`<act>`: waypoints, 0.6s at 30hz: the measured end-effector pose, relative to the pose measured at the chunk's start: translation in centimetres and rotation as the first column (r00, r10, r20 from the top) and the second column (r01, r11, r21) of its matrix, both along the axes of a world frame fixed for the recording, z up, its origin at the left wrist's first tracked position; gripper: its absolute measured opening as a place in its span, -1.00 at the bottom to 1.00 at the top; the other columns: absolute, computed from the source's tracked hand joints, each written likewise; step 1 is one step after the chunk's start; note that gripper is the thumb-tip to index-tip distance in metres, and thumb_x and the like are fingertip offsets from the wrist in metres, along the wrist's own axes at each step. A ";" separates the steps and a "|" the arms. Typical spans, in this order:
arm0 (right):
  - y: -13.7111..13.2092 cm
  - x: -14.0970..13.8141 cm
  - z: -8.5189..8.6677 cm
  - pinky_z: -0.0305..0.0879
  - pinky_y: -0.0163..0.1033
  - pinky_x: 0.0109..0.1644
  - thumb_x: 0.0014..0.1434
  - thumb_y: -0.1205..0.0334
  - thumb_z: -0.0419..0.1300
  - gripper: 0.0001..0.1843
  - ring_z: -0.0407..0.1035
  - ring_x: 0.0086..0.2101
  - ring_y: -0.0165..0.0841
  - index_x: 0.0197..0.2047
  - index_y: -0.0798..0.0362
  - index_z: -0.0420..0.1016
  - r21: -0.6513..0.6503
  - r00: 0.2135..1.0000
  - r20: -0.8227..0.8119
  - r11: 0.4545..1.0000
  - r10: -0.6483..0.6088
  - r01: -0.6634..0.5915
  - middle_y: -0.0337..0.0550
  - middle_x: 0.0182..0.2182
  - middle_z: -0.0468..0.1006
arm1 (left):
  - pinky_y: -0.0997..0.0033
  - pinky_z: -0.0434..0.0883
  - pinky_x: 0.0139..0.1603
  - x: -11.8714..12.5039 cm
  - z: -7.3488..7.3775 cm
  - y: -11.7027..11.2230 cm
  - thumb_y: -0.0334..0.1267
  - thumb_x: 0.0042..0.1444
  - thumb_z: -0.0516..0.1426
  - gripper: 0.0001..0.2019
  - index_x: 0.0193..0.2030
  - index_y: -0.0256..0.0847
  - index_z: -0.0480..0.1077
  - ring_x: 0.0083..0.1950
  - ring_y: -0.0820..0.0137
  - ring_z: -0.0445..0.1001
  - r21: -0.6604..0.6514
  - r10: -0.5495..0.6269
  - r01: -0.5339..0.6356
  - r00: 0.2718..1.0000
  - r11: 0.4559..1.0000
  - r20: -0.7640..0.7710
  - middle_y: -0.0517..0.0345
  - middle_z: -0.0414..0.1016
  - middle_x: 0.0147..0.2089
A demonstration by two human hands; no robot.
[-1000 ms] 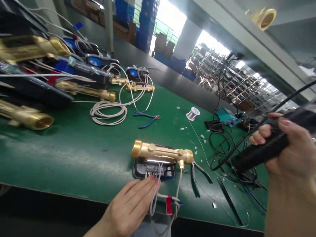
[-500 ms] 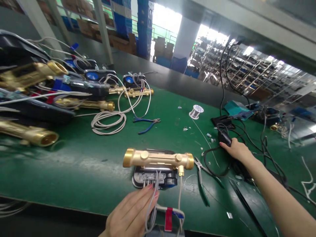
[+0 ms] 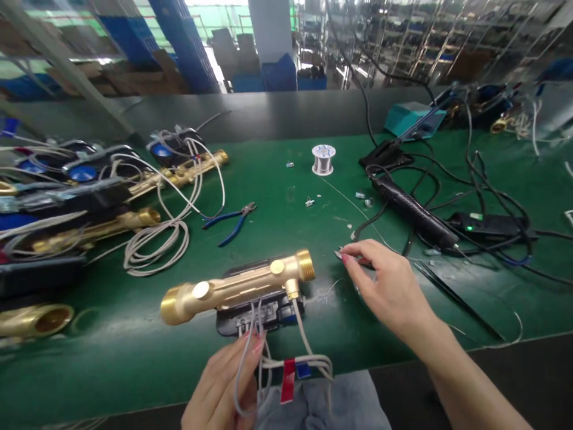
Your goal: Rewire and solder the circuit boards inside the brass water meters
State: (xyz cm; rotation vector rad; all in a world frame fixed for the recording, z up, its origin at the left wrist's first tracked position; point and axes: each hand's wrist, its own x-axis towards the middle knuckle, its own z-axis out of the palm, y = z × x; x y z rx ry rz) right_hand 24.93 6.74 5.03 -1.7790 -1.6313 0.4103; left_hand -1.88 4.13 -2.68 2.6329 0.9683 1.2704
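Note:
A brass water-meter body point(image 3: 242, 286) with a black housing point(image 3: 268, 313) under it lies on the green bench mat point(image 3: 111, 322) in front of me. Grey wires point(image 3: 308, 361) with a red tag point(image 3: 286, 373) hang from it over the bench edge. My left hand point(image 3: 219, 388) is closed on these wires just below the housing. My right hand point(image 3: 389, 286) rests to the right of the meter, fingers curled over small cutters point(image 3: 339, 254), of which only the metal tip shows. A black corded hand tool point(image 3: 412, 209) lies on the mat beyond my right hand.
Several brass meters with coiled grey cables point(image 3: 152, 245) are piled at the left. Blue-handled pliers point(image 3: 228, 221), a solder spool point(image 3: 323, 159), black tweezers point(image 3: 456, 295), a teal station point(image 3: 409, 117) and tangled black cords point(image 3: 492, 197) lie across the mat.
My right hand set the black corded tool down on the mat, then came back to the cutters beside the meter. The view swung right; my left hand stayed on the wires.

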 end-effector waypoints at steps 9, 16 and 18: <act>4.7 -3.9 5.3 0.23 -0.15 -0.04 0.25 0.19 0.06 -0.76 0.37 -0.16 -0.28 -0.18 0.13 0.49 0.071 0.830 0.285 0.853 0.479 -0.517 -0.05 -0.22 0.53 | 0.26 0.43 -0.10 -1.0 6.5 0.9 -0.61 -0.02 0.16 -0.59 -0.08 -0.08 0.48 -0.13 0.32 0.48 0.130 0.199 -0.192 0.979 0.973 -0.047 0.13 0.50 -0.14; 7.2 -9.8 6.4 0.19 -0.29 -0.45 0.09 0.03 0.20 -0.68 0.46 -0.43 -0.26 -0.31 0.14 0.57 -0.362 0.595 0.330 0.681 0.732 -0.637 0.02 -0.44 0.57 | 0.19 0.42 -0.03 -1.0 10.6 3.3 -0.43 0.14 0.11 -0.78 -0.13 -0.07 0.47 -0.13 0.33 0.46 0.046 0.355 -0.357 0.933 0.933 0.057 0.14 0.48 -0.13; 7.1 -10.2 6.5 0.17 -0.28 -0.46 0.08 0.08 0.21 -0.72 0.45 -0.44 -0.24 -0.34 0.15 0.58 -0.349 0.613 0.355 0.708 0.706 -0.613 0.03 -0.46 0.57 | 0.17 0.41 0.01 -1.6 11.0 3.6 -0.38 0.17 0.09 -0.81 -0.14 -0.07 0.47 -0.10 0.32 0.45 -0.029 0.381 -0.380 0.923 0.925 0.053 0.14 0.48 -0.13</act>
